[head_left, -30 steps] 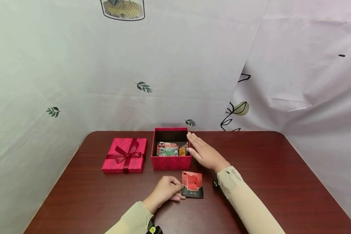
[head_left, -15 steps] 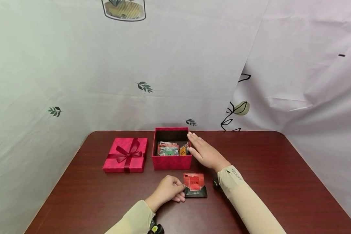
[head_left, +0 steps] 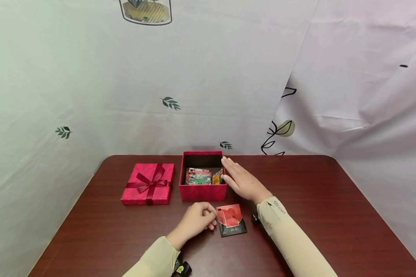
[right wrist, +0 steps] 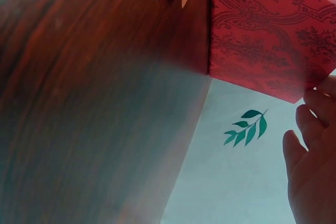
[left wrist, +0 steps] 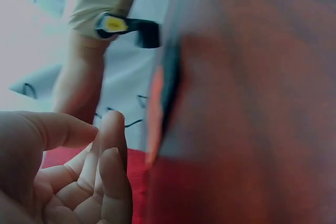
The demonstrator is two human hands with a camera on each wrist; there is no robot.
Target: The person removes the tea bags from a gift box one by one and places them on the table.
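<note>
Sachet [head_left: 231, 220] | just right of left fingers [left wrist: 114, 187], loosely curled, empty | right fingers [head_left: 230, 166] straight against box [head_left: 203, 193]

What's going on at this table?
A person's right hand rests against the side of an open red box with several packets inside. Their left hand is beside a red-and-black packet in front of the box and doesn't appear to grip it. A ribboned lid lies left of the box.

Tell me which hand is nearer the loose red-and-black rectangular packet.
Left. The left hand is just left of the packet; the right hand is farther, beyond it at the right wall of the open red patterned box.
</note>
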